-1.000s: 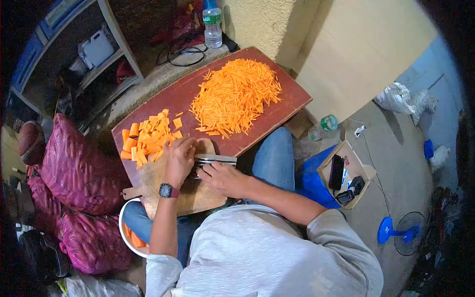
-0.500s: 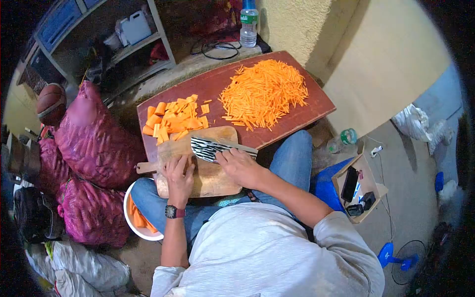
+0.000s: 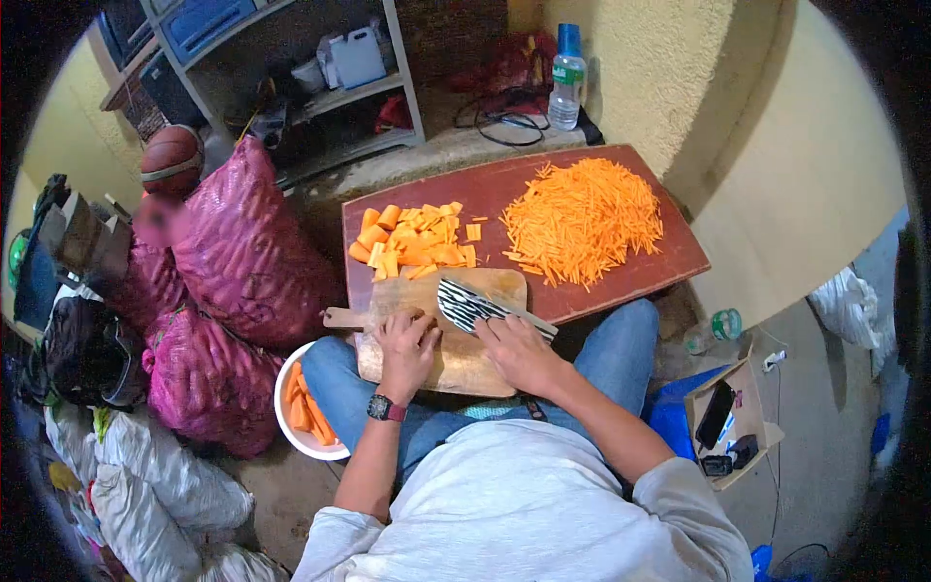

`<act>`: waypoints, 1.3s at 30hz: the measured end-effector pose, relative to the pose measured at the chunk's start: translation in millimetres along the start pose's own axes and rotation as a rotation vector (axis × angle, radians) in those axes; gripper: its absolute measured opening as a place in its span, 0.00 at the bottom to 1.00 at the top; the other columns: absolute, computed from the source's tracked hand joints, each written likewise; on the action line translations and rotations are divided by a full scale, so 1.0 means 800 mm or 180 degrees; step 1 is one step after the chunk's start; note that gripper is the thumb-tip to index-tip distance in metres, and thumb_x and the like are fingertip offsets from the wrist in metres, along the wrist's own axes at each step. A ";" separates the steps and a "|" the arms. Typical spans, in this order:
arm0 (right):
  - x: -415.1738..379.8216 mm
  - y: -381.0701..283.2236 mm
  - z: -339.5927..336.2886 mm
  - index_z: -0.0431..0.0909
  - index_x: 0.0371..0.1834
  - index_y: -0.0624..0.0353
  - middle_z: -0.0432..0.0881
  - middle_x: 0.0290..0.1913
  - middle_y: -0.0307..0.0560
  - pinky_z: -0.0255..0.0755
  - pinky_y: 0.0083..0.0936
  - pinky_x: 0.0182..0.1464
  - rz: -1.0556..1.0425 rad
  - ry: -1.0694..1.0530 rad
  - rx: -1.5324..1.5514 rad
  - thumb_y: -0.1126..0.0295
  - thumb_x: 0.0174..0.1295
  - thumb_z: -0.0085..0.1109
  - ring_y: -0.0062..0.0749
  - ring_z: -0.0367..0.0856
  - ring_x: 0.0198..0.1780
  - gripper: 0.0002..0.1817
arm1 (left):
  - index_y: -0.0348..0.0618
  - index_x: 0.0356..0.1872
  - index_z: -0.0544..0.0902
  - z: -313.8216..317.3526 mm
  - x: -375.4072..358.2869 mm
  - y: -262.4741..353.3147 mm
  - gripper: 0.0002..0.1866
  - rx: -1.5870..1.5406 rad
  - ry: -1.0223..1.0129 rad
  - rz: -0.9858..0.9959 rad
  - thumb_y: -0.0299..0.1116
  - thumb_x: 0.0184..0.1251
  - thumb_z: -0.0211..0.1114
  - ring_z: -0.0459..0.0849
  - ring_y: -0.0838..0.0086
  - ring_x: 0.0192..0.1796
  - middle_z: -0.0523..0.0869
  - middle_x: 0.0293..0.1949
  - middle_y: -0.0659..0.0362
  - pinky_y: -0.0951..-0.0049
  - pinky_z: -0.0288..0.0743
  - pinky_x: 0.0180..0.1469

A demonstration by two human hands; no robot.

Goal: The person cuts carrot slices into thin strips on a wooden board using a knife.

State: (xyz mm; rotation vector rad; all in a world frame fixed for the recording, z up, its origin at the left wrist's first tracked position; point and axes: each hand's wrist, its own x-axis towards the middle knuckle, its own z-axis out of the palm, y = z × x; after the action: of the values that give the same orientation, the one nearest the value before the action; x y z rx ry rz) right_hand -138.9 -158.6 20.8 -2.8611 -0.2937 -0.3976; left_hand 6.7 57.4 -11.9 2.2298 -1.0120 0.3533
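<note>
My right hand (image 3: 521, 351) grips a knife whose wide blade (image 3: 465, 305) bears black and white stripes. It is held tilted over the right half of a wooden cutting board (image 3: 465, 371). The left hand (image 3: 407, 347) rests on the board's left half, fingers stretched forward, with nothing visible in it. Beyond the board's far edge, carrot chunks and slices (image 3: 417, 236) lie on a dark red table (image 3: 388, 189). A large heap of carrot strips (image 3: 584, 221) sits at the table's right.
A white bucket (image 3: 291, 427) with peeled carrots (image 3: 308, 407) stands by my left leg. Pink mesh sacks (image 3: 252, 252) crowd the left. A water bottle (image 3: 566, 82) stands behind the table. On the right is an open box (image 3: 742, 407) with devices inside.
My view has swung left, so everything appears farther right. Both hands and the knife stay nearly in place over the board.
</note>
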 end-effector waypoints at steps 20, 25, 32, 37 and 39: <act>-0.009 -0.005 0.004 0.77 0.71 0.63 0.81 0.52 0.47 0.78 0.39 0.54 0.0125 0.0246 -0.0424 0.70 0.65 0.62 0.41 0.79 0.55 0.29 | 0.48 0.56 0.93 0.007 0.140 -0.052 0.17 0.0676 -0.0117 0.0060 0.34 0.66 0.76 0.80 0.55 0.66 0.88 0.57 0.54 0.43 0.67 0.67; -0.008 -0.004 0.004 0.78 0.70 0.63 0.82 0.52 0.47 0.79 0.38 0.53 0.0094 0.0273 -0.0443 0.68 0.65 0.62 0.41 0.80 0.53 0.29 | 0.49 0.56 0.93 0.033 0.167 -0.063 0.19 0.0743 -0.0221 0.0323 0.39 0.64 0.79 0.79 0.56 0.66 0.87 0.58 0.55 0.44 0.65 0.65; -0.007 -0.007 -0.004 0.78 0.70 0.63 0.81 0.50 0.46 0.78 0.38 0.51 0.0059 0.0264 -0.0536 0.68 0.64 0.62 0.41 0.80 0.52 0.29 | 0.49 0.58 0.93 0.042 0.192 -0.033 0.22 0.1024 -0.0715 0.0367 0.43 0.65 0.80 0.80 0.54 0.68 0.88 0.60 0.55 0.41 0.65 0.66; -0.008 -0.007 -0.005 0.77 0.72 0.64 0.80 0.52 0.47 0.78 0.38 0.52 0.0066 0.0205 -0.0515 0.68 0.64 0.62 0.41 0.79 0.54 0.31 | 0.52 0.60 0.93 0.054 0.212 -0.038 0.24 0.1203 -0.0756 0.0251 0.50 0.68 0.80 0.81 0.52 0.69 0.87 0.62 0.53 0.34 0.65 0.66; -0.009 -0.008 -0.006 0.76 0.72 0.64 0.80 0.52 0.47 0.78 0.38 0.51 0.0079 0.0170 -0.0559 0.68 0.64 0.62 0.41 0.79 0.54 0.31 | 0.53 0.59 0.93 0.052 0.224 -0.047 0.23 0.1160 -0.0698 0.0223 0.51 0.68 0.79 0.80 0.53 0.69 0.88 0.61 0.53 0.35 0.66 0.66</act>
State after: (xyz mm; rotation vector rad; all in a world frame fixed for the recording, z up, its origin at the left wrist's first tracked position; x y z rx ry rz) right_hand -148.1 -155.3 24.4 -3.0154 -0.2234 -0.5182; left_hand 153.2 -53.9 26.4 2.6085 -1.2231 0.3521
